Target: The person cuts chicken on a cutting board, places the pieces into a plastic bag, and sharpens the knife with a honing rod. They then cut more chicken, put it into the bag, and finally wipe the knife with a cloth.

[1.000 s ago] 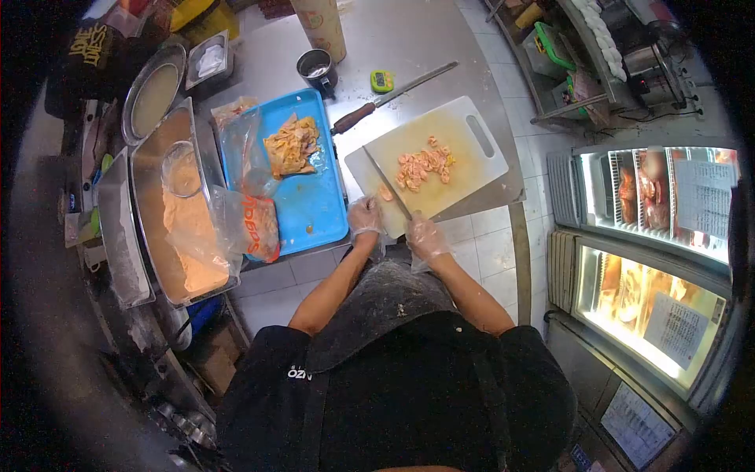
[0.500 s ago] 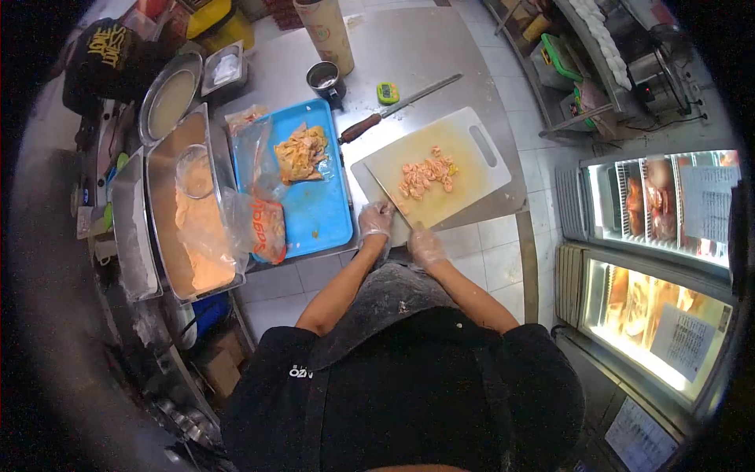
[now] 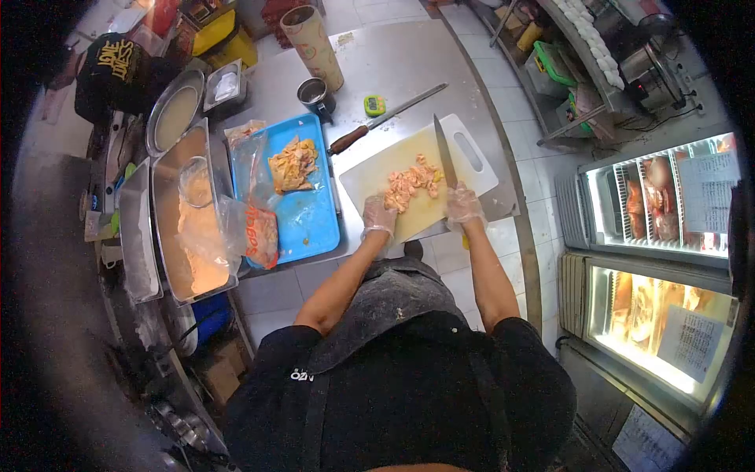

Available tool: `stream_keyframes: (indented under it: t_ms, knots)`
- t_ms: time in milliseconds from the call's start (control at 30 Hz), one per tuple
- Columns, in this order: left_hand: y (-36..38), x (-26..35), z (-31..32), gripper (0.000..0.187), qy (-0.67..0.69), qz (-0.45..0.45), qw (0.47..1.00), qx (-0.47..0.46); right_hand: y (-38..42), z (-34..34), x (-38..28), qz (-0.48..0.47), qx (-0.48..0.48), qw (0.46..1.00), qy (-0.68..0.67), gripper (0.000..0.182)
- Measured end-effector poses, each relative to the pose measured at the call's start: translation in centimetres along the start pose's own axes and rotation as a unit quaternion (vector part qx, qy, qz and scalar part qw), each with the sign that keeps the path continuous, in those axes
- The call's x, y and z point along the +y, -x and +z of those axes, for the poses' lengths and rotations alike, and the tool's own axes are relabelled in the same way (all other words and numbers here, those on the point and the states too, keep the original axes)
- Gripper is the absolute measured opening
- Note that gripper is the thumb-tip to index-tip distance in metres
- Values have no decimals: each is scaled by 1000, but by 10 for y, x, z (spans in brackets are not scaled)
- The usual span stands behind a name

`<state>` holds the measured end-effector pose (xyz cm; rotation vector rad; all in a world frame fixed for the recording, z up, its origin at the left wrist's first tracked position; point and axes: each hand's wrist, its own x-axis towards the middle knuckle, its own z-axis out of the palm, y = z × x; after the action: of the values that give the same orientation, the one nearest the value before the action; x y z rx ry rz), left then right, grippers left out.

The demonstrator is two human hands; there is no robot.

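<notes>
The right hand (image 3: 462,206) (gloved, like the other) is closed around the handle of a knife (image 3: 443,151), whose blade points away across the white cutting board (image 3: 393,161) on the desk (image 3: 393,55). The left hand (image 3: 379,215), fingers curled loosely, rests against the heap of chopped meat (image 3: 410,184) at the board's middle.

**Knife repositioned to right of meat pile**

The right hand (image 3: 462,206) has swung the knife (image 3: 445,151) from beside the left hand (image 3: 378,216) to the pile's far side. The left hand now touches the meat pieces (image 3: 410,183).
</notes>
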<state>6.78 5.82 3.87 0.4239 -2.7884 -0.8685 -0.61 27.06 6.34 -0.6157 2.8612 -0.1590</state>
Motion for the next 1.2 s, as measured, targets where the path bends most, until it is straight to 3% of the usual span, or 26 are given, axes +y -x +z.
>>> stream_keyframes:
  t_ms: [133, 200, 233, 300, 333, 400, 433, 467, 600, 633, 700, 733, 800, 833, 867, 900, 933, 1000, 1133, 1200]
  knots:
    - [-14, 14, -6, 36, 79, -10, 995, -56, 1, 60, 16, 25, 25, 999, -31, 26]
    - [-6, 24, -22, 47, 145, -48, 982, -110, 9, 51, -11, -86, -75, 993, 31, 28]
    - [3, 26, -23, 47, 146, -53, 982, -108, 16, 51, -20, -91, -77, 992, 33, 28]
    - [17, 28, -25, 59, -14, 21, 999, 24, 23, 41, -40, -12, 0, 988, -156, 27]
    - [21, 27, -30, 75, -31, 9, 998, -60, 25, 30, -49, -16, 0, 988, -154, 27]
    - [22, 22, -9, 81, -74, 28, 997, -19, 34, -18, -64, 56, -75, 981, -169, 26]
    - [21, 17, 5, 87, -119, 49, 992, 17, 31, -8, -57, 54, -76, 982, -166, 26]
    - [14, 10, 21, 104, -146, 48, 988, -18, 26, 9, -49, 22, -72, 985, -153, 26]
    - [-14, 26, 28, 113, -66, 62, 995, 30, 28, -17, -38, -7, -50, 988, -146, 26]
    - [-23, 29, 29, 110, -93, 73, 993, 14, 28, -4, -27, -9, -43, 989, -139, 26]
    - [-41, 38, 30, 103, -148, 90, 985, -15, 25, 41, 4, -161, 59, 985, 5, 26]
    - [-49, 44, 29, 103, -143, 87, 986, -8, 27, 46, 13, -165, 61, 984, 13, 26]
    - [-60, 55, 23, 71, -156, 157, 971, -91, 36, 46, 21, -116, 35, 992, -24, 25]
    - [-57, 54, 25, 71, -151, 150, 973, -93, 40, 47, 24, -100, 23, 994, -36, 25]
    - [-53, 53, 27, 54, -115, 152, 978, -89, 47, 30, 19, 19, -12, 979, -203, 25]
    - [-50, 52, 28, 40, -80, 154, 981, -82, 51, 19, 15, 140, -44, 921, -360, 24]
    - [-46, 51, 30, 40, -77, 151, 983, -77, 50, 21, 16, 136, -44, 924, -355, 24]
    - [-31, 45, 36, 23, -83, 166, 982, -26, 55, 22, 14, 97, 20, 959, -266, 25]
    - [-29, 28, 46, 17, -83, 144, 985, -46, 55, 17, 8, 119, -45, 947, -295, 27]
    - [-35, 22, 57, 11, -108, 155, 982, 24, 41, 63, 25, 111, 45, 957, -266, 28]
